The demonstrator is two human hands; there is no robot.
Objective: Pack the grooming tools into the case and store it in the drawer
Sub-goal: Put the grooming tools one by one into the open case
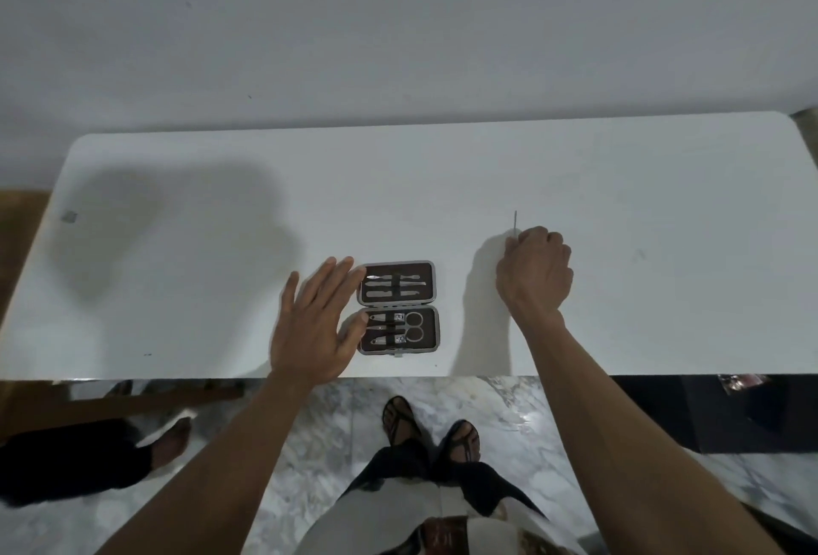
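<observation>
Steel tools, seven, fill one case (397, 307); left hand (315, 324) spread, right hand (534, 271) pinching one thin tool (515, 224).

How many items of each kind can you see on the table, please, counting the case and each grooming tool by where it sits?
Open case: 1
Tools in far half: 3
Tools in near half: 3
Thin tool in right hand: 1
Total: 8
</observation>
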